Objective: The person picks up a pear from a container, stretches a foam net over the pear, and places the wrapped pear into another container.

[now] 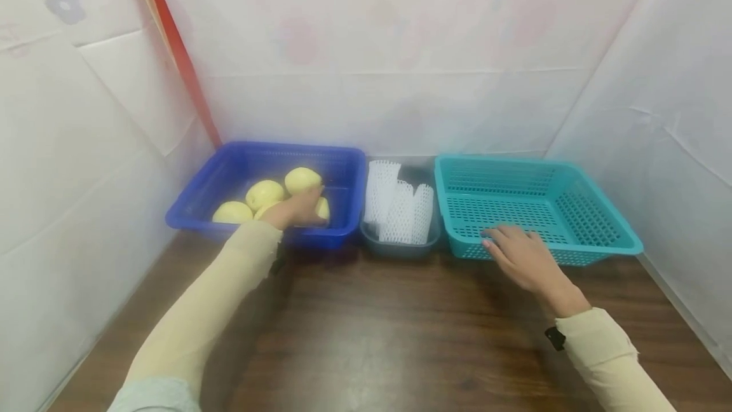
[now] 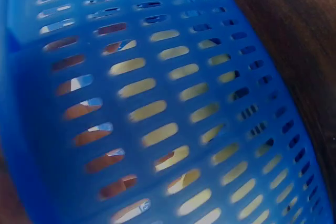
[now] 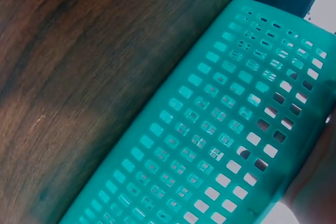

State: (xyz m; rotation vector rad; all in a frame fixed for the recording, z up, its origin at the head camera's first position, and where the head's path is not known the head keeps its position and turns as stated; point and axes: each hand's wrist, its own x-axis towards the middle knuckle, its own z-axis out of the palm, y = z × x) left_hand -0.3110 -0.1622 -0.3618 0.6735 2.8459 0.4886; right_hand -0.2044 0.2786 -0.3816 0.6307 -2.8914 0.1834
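Inside the blue basket (image 1: 200, 199), several round, pale yellow fruits (image 1: 265, 194) lie together. My left hand (image 1: 297, 207) reaches over the front rim and grips the rightmost fruit (image 1: 323, 209), its fingers on the far side and thumb on the near side. Slots in the blue wall (image 2: 115, 124) show patches of yellow fruit and hand in the left wrist view. At the front rim of the teal basket (image 1: 595, 208), my right hand (image 1: 521, 258) hangs with relaxed fingers, holding nothing. The right wrist view shows mostly the teal basket's wall (image 3: 210, 124).
Between the baskets stands a small dark grey bin (image 1: 397, 249) with white foam net sleeves (image 1: 398, 212) upright in it. All three stand at the back of a brown wooden table (image 1: 366, 329). White sheeting (image 1: 429, 37) encloses the back and sides, with a red strip (image 1: 182, 56) at left.
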